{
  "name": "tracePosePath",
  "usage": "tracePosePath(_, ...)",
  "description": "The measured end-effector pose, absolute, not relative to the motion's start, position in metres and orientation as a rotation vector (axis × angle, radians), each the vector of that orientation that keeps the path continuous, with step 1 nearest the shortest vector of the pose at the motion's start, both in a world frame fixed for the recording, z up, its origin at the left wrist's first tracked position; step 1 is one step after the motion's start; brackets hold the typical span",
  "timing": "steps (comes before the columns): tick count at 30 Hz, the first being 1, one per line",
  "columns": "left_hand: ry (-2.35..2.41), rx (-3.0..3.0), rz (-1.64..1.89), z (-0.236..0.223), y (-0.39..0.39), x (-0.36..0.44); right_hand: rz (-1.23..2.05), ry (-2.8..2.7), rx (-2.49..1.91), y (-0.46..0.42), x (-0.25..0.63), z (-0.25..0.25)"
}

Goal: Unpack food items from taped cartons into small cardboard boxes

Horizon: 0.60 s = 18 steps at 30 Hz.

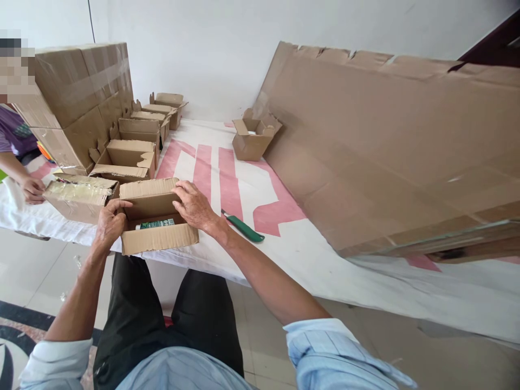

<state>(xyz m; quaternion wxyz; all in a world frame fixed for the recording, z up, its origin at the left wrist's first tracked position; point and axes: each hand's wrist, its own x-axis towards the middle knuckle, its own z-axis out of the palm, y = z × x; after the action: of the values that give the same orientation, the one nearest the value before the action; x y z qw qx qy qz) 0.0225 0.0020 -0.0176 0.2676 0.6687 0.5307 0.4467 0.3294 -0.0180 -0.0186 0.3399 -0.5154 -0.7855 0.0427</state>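
An open cardboard box stands at the table's front edge, its front and back flaps spread outward. Inside lies a green-labelled item, mostly hidden by the front flap. Curled over the box's left edge is my left hand, thumb and fingers closed on the cardboard. My right hand grips the right side near the back flap, fingertips reaching inside. Just left of my left hand sits a taped cardboard box. To the right of my right hand, a green-handled knife rests on the cloth.
Several open small boxes line a stack of large taped cartons at left. Another small open box stands by a large cardboard carton at right. A co-worker's hand is beside the taped box. A pink-and-white cloth covers the table.
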Motion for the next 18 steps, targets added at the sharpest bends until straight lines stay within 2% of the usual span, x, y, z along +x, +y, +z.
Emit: tracePosePath(18,1.424,1.815,1.162,-0.016,0.001,0.022,0.067,-1.874,-1.235,-0.047,0.321,0.004)
